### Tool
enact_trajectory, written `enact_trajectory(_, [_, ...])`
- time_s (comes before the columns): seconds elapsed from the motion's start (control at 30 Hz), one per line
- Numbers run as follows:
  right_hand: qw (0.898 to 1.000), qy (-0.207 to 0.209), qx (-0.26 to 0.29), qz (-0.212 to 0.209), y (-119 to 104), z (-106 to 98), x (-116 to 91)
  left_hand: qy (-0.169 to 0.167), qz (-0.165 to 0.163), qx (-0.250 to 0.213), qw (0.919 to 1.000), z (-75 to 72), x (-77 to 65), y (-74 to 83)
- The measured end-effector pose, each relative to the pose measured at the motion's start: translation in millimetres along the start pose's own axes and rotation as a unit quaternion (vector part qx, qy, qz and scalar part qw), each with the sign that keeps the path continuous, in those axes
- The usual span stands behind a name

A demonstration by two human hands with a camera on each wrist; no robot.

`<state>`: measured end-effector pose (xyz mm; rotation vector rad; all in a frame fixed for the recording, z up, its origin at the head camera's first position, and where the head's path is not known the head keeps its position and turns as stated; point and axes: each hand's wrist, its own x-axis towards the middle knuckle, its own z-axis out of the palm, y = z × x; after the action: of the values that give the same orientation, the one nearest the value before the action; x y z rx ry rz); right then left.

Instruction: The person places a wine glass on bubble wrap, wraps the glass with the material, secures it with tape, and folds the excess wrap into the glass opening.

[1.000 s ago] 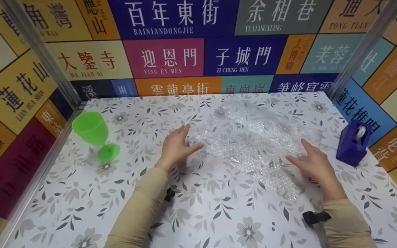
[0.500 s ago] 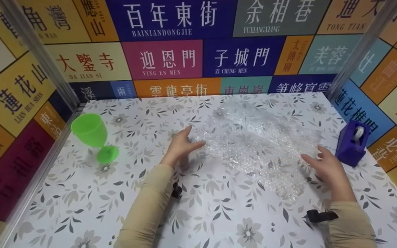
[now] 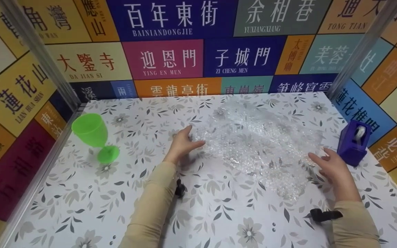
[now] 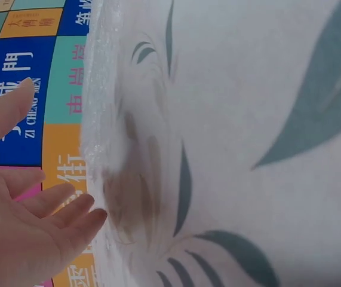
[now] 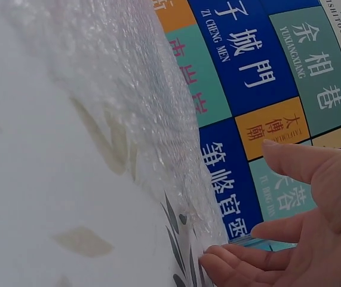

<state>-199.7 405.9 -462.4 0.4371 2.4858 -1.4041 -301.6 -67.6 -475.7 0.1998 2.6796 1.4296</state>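
Observation:
A clear sheet of bubble wrap lies spread over the middle and right of the table. At its left edge my left hand hovers with fingers spread and thumb pointing toward the wrap; the left wrist view shows this hand with an empty palm. Past the wrap's right edge is my right hand, thumb and fingers apart and relaxed. In the right wrist view the right hand holds nothing, its lower fingertips right at the border of the bubble wrap.
A green plastic goblet stands at the far left of the flower-patterned table. At the right edge sits a purple tape dispenser with a roll of tape, just beyond my right hand. Sign-covered panels enclose the back and sides.
My right hand has moved right and slightly toward me, off the bubble wrap's right side. My left hand has shifted slightly to the right. The goblet and tape dispenser stay put.

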Motion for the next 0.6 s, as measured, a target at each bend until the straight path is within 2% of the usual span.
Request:
enact_trajectory(0.13, [1.000,-0.002,0.020,0.018,0.7,-1.5,1.6,-0.006,0.009,-0.007,0.9999,2.3,3.3,-3.0])
enact_trajectory(0.3, [0.997,-0.010,0.076,0.025,1.6,-0.8,5.1,0.001,0.026,-0.017,0.9995,6.7,6.2,-6.8])
enact_trajectory(0.6, [0.995,-0.001,0.092,0.028,4.2,0.5,12.1,0.066,-0.008,-0.033,0.9973,13.4,8.4,-8.1])
